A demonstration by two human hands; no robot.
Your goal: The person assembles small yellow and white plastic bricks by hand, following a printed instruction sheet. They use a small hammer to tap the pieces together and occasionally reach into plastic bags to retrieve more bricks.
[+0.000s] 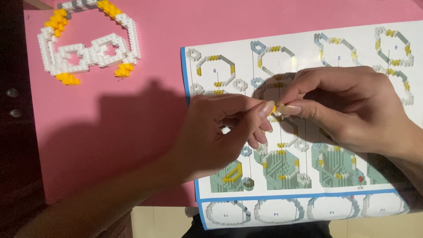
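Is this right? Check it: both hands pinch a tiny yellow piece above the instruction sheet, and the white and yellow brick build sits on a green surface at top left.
One thing is wrong. The head view shows the white and yellow brick build on a pink surface, not green. The left hand and right hand do pinch a tiny yellow piece above the instruction sheet.

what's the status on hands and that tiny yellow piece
Left hand and right hand both pinch tiny yellow brick above instruction sheet. White-and-yellow brick build apart, upper left. Nothing blocking.

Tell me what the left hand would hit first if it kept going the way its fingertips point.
The left hand points right, pinching a tiny yellow piece. Going on, it would likely meet the right hand fingertips almost at once; they pinch the same piece.
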